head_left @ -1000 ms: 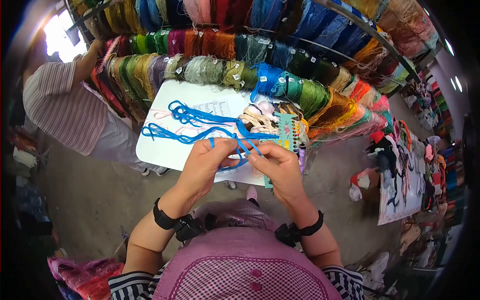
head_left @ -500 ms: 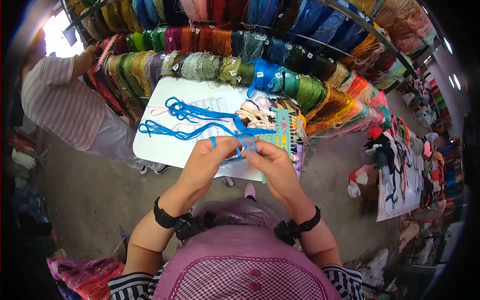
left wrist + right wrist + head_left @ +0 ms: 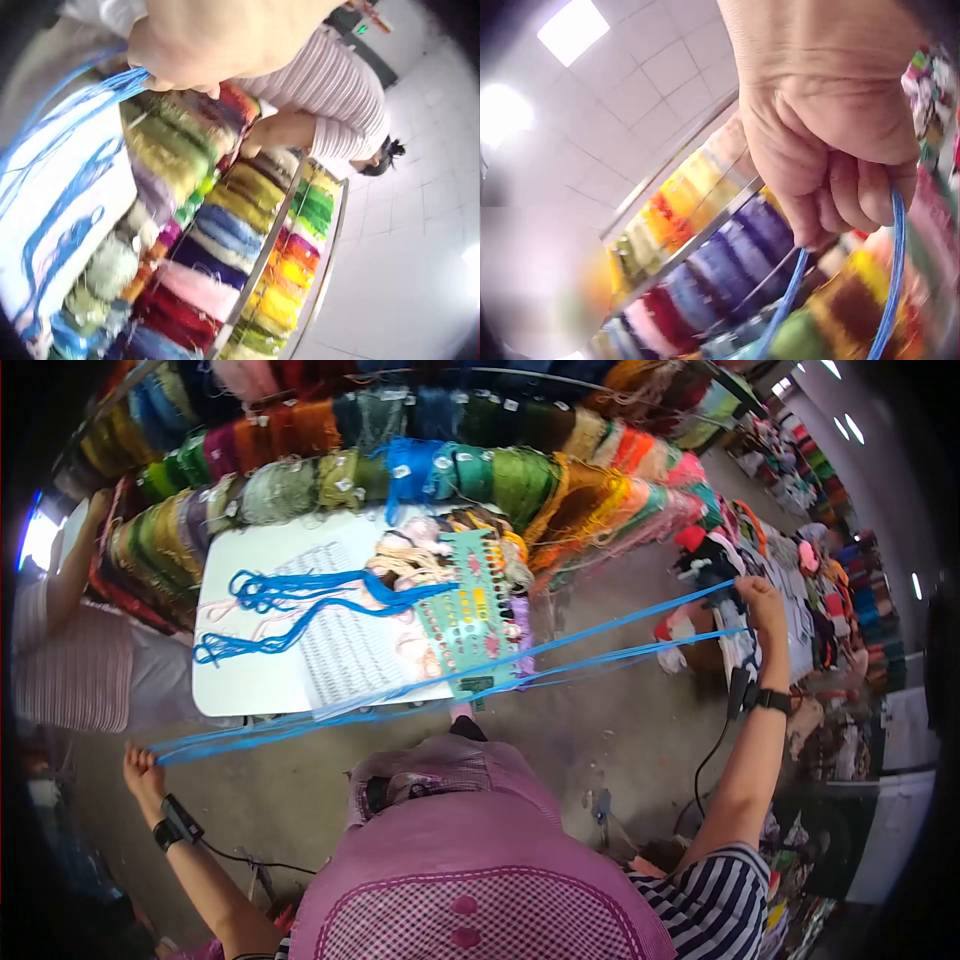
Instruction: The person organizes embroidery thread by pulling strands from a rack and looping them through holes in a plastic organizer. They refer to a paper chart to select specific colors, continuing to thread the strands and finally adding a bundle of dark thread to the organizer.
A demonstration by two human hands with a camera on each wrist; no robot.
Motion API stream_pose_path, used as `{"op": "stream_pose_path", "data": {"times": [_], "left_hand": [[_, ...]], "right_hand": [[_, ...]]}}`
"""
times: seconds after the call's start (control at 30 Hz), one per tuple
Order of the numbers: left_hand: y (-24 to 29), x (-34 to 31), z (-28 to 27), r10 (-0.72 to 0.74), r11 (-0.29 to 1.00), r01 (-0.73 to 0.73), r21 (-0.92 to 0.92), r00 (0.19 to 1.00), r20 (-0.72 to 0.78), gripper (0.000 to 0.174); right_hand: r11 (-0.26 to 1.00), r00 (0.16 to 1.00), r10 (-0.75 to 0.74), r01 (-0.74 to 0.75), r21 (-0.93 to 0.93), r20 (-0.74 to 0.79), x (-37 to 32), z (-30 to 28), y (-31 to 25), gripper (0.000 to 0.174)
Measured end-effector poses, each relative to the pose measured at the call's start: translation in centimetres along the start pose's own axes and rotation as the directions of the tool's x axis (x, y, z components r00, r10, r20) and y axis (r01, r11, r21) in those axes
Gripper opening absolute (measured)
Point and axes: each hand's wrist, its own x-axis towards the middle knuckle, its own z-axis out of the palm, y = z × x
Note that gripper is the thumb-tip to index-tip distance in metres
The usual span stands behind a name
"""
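Observation:
My two hands hold a long loop of blue thread stretched out between them, across the front of my body. At the far left my left hand grips one end; in the left wrist view several strands come out beneath its curled fingers. My right hand, raised higher at the far right, has its fingers hooked in the other end. Two bundles hang from that hand in the right wrist view. Behind the stretched thread, more blue thread lies in loose loops on a white tabletop.
A printed sheet, a green card with holes and cream skeins lie on the tabletop. Racks of coloured skeins stand behind it. Another person in a striped shirt stands left. A second table with threads is at right.
My hands were close together over the table's front edge, handling blue thread. They have since spread wide apart, drawing it out into a long loop. The head view has turned right.

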Motion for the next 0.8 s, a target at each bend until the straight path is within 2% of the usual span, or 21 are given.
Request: {"op": "stream_pose_path", "data": {"times": [0.03, 0.07, 0.1, 0.13, 0.17, 0.2, 0.23, 0.27, 0.3, 0.33, 0.37, 0.4, 0.43, 0.47, 0.5, 0.53, 0.6, 0.63, 0.67, 0.73, 0.8], "left_hand": [[2.0, 1.8, -2.4, 0.038, 0.999, -0.037, 0.031, 0.999, -0.017, 0.027], [2.8, 1.7, -2.2, 0.196, 0.975, -0.171, 0.142, 0.963, -0.186, 0.023], [4.0, 2.8, -3.1, 0.258, 0.945, -0.206, 0.255, 0.947, -0.191, 0.034], [4.6, 4.7, -4.6, 0.208, 0.955, -0.235, 0.178, 0.965, 0.157, 0.037], [4.8, 6.0, -5.6, 0.162, 0.967, -0.236, 0.095, 0.860, 0.484, 0.041], [2.8, -0.7, -3.3, 0.159, 0.967, -0.234, 0.101, 0.863, 0.479, 0.041], [-3.1, -7.2, 9.4, 0.143, 0.936, -0.234, 0.262, 0.934, 0.326, 0.046], [-6.0, -9.3, 12.4, 0.039, 0.935, -0.152, 0.319, 0.942, 0.334, 0.042], [-8.6, -10.5, 14.5, -0.060, 0.924, -0.074, 0.375, 0.941, 0.333, 0.039], [-11.3, -12.2, 17.6, -0.171, 0.823, 0.035, 0.566, 0.967, 0.188, 0.028], [-13.7, -11.2, 17.8, -0.357, 0.756, 0.015, 0.654, 0.847, 0.393, 0.018], [-17.0, -15.2, 21.4, -0.298, 0.692, -0.061, 0.719, 0.883, 0.362, 0.017], [-19.5, -17.2, 23.5, -0.376, 0.643, -0.115, 0.757, 0.814, 0.443, 0.022], [-21.7, -18.9, 25.1, -0.465, 0.613, -0.148, 0.776, 0.727, 0.505, 0.024], [-23.7, -20.8, 27.2, -0.563, 0.558, -0.047, 0.829, 0.712, 0.419, 0.025], [-25.7, -21.6, 28.0, -0.623, 0.551, 0.036, 0.834, 0.682, 0.383, 0.025], [-30.1, -21.5, 28.3, -0.721, 0.517, 0.188, 0.835, 0.622, 0.306, 0.024], [-31.8, -21.3, 28.1, -0.757, 0.494, 0.255, 0.831, 0.596, 0.267, 0.024], [-32.7, -21.4, 28.0, -0.756, 0.491, 0.260, 0.831, 0.601, 0.259, 0.024], [-34.0, -21.6, 28.1, -0.749, 0.582, 0.348, 0.735, 0.582, 0.317, 0.023], [-34.4, -22.0, 28.2, -0.715, 0.621, 0.320, 0.716, 0.606, 0.349, 0.022]], "right_hand": [[0.993, 0.985, -0.094, 0.082, -0.082, -0.147, 1.6, -2.0, 2.7, 0.019], [0.993, 0.984, -0.083, 0.069, -0.092, -0.156, 2.0, -3.7, 3.6, 0.019], [0.974, 0.930, -0.101, 0.019, -0.227, -0.355, 2.3, -5.0, 4.1, 0.020], [0.937, 0.835, -0.146, -0.056, -0.346, -0.531, 2.5, -5.8, 4.3, 0.021], [0.935, 0.836, -0.143, -0.062, -0.350, -0.530, 2.7, -5.8, 4.3, 0.021], [0.972, 0.833, -0.211, 0.126, -0.196, -0.512, 3.1, -5.2, 4.1, 0.020], [0.950, 0.821, -0.279, 0.310, -0.022, -0.498, 3.6, -3.7, 3.5, 0.020], [0.879, 0.828, -0.169, 0.372, 0.299, -0.534, 1.7, 0.4, -0.8, 0.020], [0.822, 0.875, -0.113, 0.349, 0.450, -0.471, 0.1, 3.6, -4.2, 0.018], [0.866, 0.902, -0.206, 0.349, 0.358, -0.380, -1.1, 6.1, -5.9, 0.018], [0.771, 0.929, -0.205, 0.348, 0.534, -0.310, -2.3, 10.1, -7.9, 0.019], [0.889, 0.939, -0.231, 0.310, 0.336, -0.255, -3.8, 13.1, -9.0, 0.018], [0.886, 0.880, -0.401, 0.443, 0.138, -0.253, -4.9, 17.0, -9.4, 0.012], [0.857, 0.899, -0.418, 0.438, 0.273, -0.129, -7.4, 20.3, -11.1, 0.010], [0.826, 0.840, -0.535, 0.543, 0.151, -0.092, -10.1, 22.9, -12.7, 0.012], [0.735, 0.740, -0.671, 0.672, -0.091, 0.051, -11.3, 25.4, -12.6, 0.015], [0.799, 0.732, -0.601, 0.562, 0.216, 0.321, -14.4, 28.9, -15.0, 0.017], [0.881, 0.771, -0.459, 0.330, 0.341, 0.442, -15.4, 29.9, -16.6, 0.017], [0.906, 0.756, -0.319, 0.066, 0.418, 0.571, -16.0, 30.6, -17.8, 0.018], [0.887, 0.761, -0.338, 0.060, 0.459, 0.554, -15.9, 33.6, -17.2, 0.016], [0.854, 0.807, -0.361, 0.086, 0.513, 0.467, -15.7, 36.0, -16.7, 0.014]]}}
